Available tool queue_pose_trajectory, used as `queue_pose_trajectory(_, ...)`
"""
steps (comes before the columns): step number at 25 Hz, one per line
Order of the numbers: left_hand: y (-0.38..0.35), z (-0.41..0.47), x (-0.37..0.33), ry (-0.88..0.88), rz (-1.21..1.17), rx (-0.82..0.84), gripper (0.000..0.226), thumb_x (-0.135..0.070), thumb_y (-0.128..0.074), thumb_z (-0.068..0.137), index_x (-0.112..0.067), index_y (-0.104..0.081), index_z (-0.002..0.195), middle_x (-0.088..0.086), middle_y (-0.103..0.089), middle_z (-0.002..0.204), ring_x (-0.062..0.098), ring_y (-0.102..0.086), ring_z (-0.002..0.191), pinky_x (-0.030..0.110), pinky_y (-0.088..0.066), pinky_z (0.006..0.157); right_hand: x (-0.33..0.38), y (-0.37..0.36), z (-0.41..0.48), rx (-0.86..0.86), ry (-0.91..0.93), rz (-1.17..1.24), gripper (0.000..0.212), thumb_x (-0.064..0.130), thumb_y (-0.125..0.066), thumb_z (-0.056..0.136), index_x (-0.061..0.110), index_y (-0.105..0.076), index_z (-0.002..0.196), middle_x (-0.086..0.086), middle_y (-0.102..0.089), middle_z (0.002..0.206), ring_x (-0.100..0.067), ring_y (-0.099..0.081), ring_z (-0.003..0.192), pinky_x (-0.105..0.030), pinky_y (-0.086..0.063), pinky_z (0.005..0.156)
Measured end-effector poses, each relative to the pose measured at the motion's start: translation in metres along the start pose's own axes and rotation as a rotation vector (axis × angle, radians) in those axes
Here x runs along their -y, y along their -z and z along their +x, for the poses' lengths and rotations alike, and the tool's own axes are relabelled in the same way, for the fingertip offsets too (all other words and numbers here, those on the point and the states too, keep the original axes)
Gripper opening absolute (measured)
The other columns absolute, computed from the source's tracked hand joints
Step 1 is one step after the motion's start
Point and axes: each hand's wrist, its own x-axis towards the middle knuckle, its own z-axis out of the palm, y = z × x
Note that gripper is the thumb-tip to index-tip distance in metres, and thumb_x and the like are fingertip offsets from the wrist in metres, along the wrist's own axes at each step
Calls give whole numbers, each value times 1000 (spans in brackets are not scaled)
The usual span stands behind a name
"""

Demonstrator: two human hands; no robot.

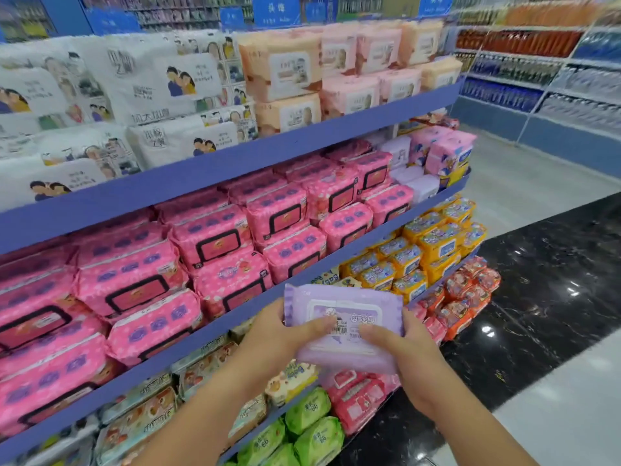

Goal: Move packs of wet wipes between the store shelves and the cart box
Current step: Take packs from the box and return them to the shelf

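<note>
The lilac pack of wet wipes (346, 307) is held in the air between both hands, off every shelf, just in front of the front edge of the shelf (188, 341) that carries the pink packs (208, 237); its flap lid and a barcode sticker face up towards the person. The left hand (275, 338) grips the pack's left end and the right hand (406, 358) grips its right end; each thumb lies pressed on the top face near the sticker, the other fingers curl under the pack, out of sight.

Behind it the pink packs lie stacked in rows along their whole shelf; at that shelf's right end sit a few pale lilac packs (416, 186). On the shelf above are white packs with cartoon figures (151, 82) to the left and peach and pale pink ones (285, 68) to the right. Below the hands, yellow packs (433, 243) crowd the right end of the next shelf down; orange-red packs (467, 297) lie under those; green packs (312, 428) and red-pink packs (356, 398) sit lowest. A black polished floor strip (554, 297) runs along the foot of the shelving; more stocked shelving (537, 62) stands across the aisle, blurred.
</note>
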Motion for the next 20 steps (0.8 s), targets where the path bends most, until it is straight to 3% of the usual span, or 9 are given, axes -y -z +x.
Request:
queue_pose_trajectory(2, -12, 29, -17, -30, 12, 21, 37, -24, -82, 79, -17, -72, 114, 0, -81, 101, 21, -78, 90, 33, -62, 73, 21, 16, 22, 15, 20, 0, 62, 16, -84, 64, 12, -64, 122, -15, -75, 112, -36, -73, 101, -48, -59, 86)
queue_pose_trajectory(4, -26, 62, -32, -61, 25, 62, 44, -27, -83, 77, -16, -71, 119, 4, -79, 108, 26, -77, 96, 41, -62, 82, 40, 35, 48, 21, 36, -14, 74, 25, -91, 57, 12, -62, 125, -16, -74, 115, -38, -71, 104, -53, -55, 93)
queue_pose_trajectory(9, -67, 180, -59, -133, 29, 128, 49, -19, -88, 78, -11, -69, 123, 8, -78, 112, 29, -76, 101, 45, -61, 90, 98, 95, 129, -41, 95, -125, 83, 28, -93, 50, 17, -60, 126, -12, -74, 114, -35, -72, 103, -46, -60, 82)
queue_pose_trajectory(13, -108, 295, -84, -191, 97, 177, 70, -28, -96, 66, -14, -64, 127, 6, -76, 117, 27, -74, 107, 51, -59, 93, 150, 155, 207, -76, 145, -287, 94, 41, -100, 41, 22, -61, 125, -3, -75, 114, -26, -72, 105, -47, -58, 90)
queue_pose_trajectory(16, -133, 367, -111, -228, 153, 155, 77, -28, -98, 62, -23, -59, 129, 0, -72, 120, 20, -73, 107, 40, -62, 88, 183, 195, 268, -65, 166, -348, 79, 32, -98, 54, 22, -61, 124, -1, -75, 115, -23, -72, 105, -47, -58, 91)
queue_pose_trajectory(20, -159, 435, -139, -234, 326, 112, 58, -30, -98, 64, -26, -67, 112, -6, -76, 106, 12, -74, 94, 40, -62, 84, 207, 240, 336, -68, 156, -402, 57, 9, -86, 73, 26, -62, 122, 2, -75, 115, -17, -72, 104, -37, -60, 87)
